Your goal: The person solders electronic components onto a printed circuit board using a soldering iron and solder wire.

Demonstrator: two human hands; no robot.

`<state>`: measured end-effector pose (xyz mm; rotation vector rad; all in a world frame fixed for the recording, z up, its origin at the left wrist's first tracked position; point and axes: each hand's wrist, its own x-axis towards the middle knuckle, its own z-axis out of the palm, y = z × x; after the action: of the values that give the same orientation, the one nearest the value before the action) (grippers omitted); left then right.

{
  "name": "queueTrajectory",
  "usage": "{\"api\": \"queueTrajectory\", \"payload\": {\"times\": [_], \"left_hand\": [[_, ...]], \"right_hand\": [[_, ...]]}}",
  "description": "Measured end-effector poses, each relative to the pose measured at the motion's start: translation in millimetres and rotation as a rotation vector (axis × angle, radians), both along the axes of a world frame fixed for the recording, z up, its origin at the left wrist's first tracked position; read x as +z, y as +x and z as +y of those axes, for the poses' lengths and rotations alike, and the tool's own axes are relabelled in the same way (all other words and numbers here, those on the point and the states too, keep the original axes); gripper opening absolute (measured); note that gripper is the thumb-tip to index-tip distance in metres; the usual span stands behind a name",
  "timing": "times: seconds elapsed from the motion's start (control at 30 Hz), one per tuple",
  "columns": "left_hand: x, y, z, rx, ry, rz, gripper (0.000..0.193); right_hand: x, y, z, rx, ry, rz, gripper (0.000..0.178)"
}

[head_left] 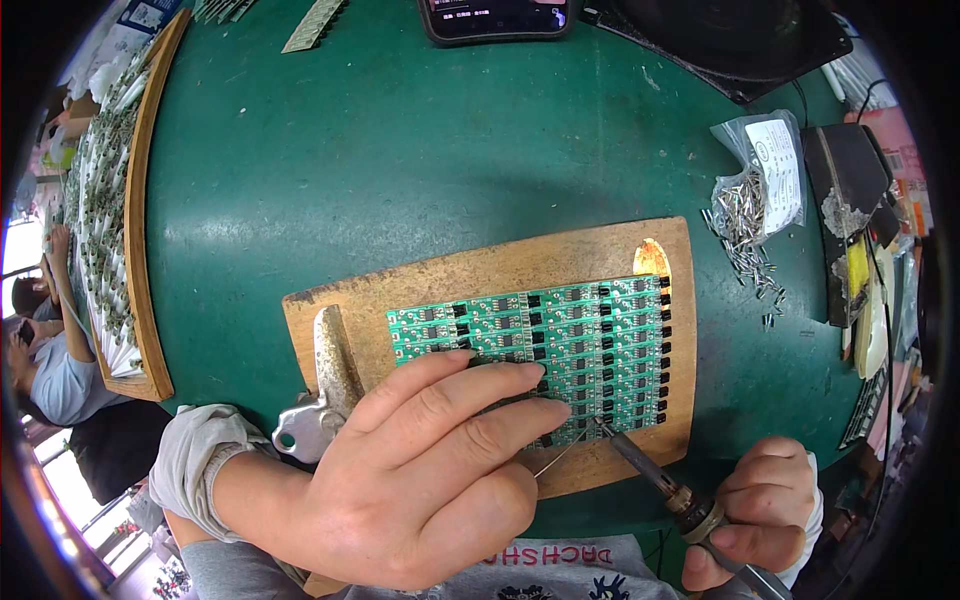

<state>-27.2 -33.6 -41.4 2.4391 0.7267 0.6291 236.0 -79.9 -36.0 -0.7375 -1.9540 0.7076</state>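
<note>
My left hand (430, 475) lies over rows of small green circuit boards (570, 330), its fingers reaching across them. Between its thumb side and index finger runs a thin solder wire (562, 456), pointing at the boards' lower edge. My right hand (765, 500) grips a soldering iron (650, 468) by its handle; the tip meets the lower rows close to the wire's end. Beneath the boards is a worn wooden board (470, 272) with a metal clip (335, 370) at its left. My left hand hides part of the lower left rows.
An opened plastic bag (775, 170) spills small metal pins (745, 215) at the right, beside a dark box (850, 200). A phone (495, 22) and a black panel (720, 45) lie at the far edge. A wooden tray (145, 250) stands left; beyond it sits another person (75, 375).
</note>
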Motion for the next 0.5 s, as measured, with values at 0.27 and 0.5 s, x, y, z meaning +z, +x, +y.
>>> {"api": "queueTrajectory", "payload": {"times": [0.27, 0.5], "left_hand": [[-1, 3, -1, 0.01, 0.015, 0.007, 0.016], [5, 8, -1, 0.002, 0.006, 0.021, 0.017]], "right_hand": [[0, 1, 3, 0.029, 0.014, -0.012, 0.032], [-13, 35, -3, 0.3, 0.026, -0.105, 0.023]]}}
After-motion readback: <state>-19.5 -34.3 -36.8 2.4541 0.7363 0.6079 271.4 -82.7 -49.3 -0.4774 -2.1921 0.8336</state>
